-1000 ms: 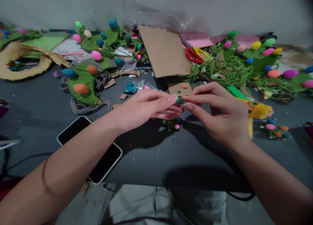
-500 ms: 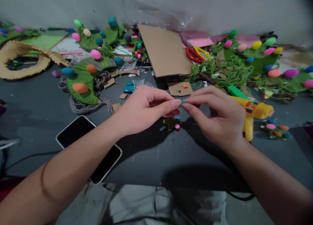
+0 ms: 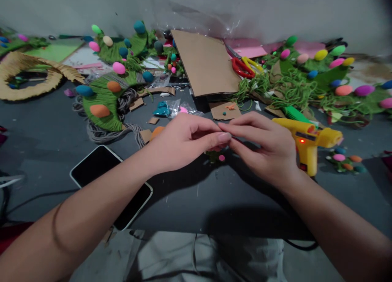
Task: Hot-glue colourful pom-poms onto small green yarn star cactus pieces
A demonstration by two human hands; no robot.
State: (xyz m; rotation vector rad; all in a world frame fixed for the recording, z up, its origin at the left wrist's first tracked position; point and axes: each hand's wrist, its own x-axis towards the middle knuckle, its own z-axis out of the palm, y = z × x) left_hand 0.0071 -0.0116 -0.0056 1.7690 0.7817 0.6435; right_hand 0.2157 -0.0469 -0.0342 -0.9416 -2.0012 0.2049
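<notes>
My left hand (image 3: 183, 141) and my right hand (image 3: 265, 145) meet over the middle of the table, their thumbs and fingertips pinched together. A small green lump, which looks like modelling clay, showed between the fingertips a moment earlier; the fingers now hide it. Just below them on the table lies a small dark green piece with a pink ball (image 3: 221, 157) on it, partly covered by my left fingers. A yellow glue gun (image 3: 312, 141) with a lit red light rests beside my right hand. Behind my left wrist an orange lump (image 3: 157, 133) peeks out.
A phone (image 3: 98, 165) lies under my left forearm. At the back stand a cardboard sheet (image 3: 208, 65) and red and yellow scissors (image 3: 241, 67). Green yarn (image 3: 275, 86) and a yarn-wrapped shape with coloured balls (image 3: 105, 100) flank it. Clay bags (image 3: 162, 109) lie nearer.
My right hand has shifted left, closer against my left hand, uncovering more of the glue gun. The green lump has gone out of sight between the fingers.
</notes>
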